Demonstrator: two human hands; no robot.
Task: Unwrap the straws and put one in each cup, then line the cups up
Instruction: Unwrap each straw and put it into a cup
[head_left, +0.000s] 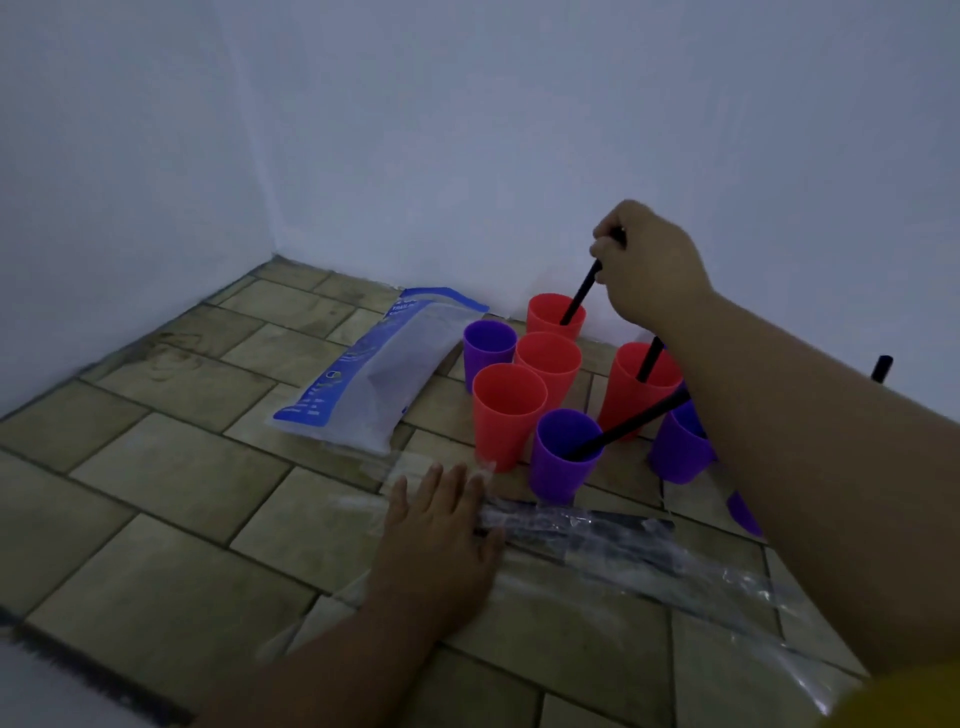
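Observation:
Several red and purple plastic cups stand bunched near the back wall. My right hand (647, 262) grips a black straw (581, 296) whose lower end is inside the rear red cup (545, 313). Another red cup (631, 387) and the front purple cup (563, 457) each hold a black straw. A red cup (506, 415), a second red cup (549, 364) and a purple cup (485, 348) have no straw. My left hand (441, 525) lies flat on a clear plastic wrapper (571, 525) with dark straws inside.
A blue and white plastic bag (374, 379) lies left of the cups. My right forearm hides part of a purple cup (678, 447) and another purple cup (744, 514). A black straw tip (881, 368) shows beyond the arm. The floor has tan brick pattern; white walls meet behind.

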